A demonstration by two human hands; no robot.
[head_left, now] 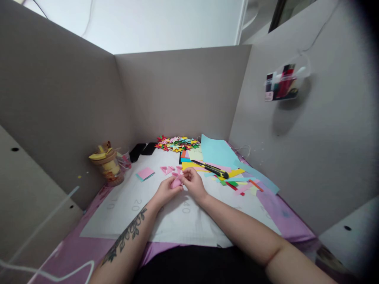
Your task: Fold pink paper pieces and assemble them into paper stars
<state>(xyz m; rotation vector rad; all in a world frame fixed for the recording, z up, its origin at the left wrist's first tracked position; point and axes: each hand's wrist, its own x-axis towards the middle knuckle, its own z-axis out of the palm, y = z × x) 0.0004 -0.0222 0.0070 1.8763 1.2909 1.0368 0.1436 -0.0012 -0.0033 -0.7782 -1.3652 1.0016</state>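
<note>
Between my two hands is a piece of folded pink paper (177, 183), over the middle of the white sheet (124, 221). My left hand (166, 191) grips it from the left, thumb on top. From the right, my right hand (193, 182) pinches its edge with curled fingers. Just beyond them lie small folded pink paper pieces (167, 170), partly hidden by my fingers. A stack of square paper (145, 173), pink on top with blue beneath, rests to the left of my hands.
Colourful folded paper stars (177, 143) are heaped at the back. On the right, a black and yellow utility knife (211, 169) lies across paper strips (237, 184) near large blue paper (219, 152). A lidded cup (108, 165) and black phones (137, 151) stand left. Grey panels (183, 90) enclose the table.
</note>
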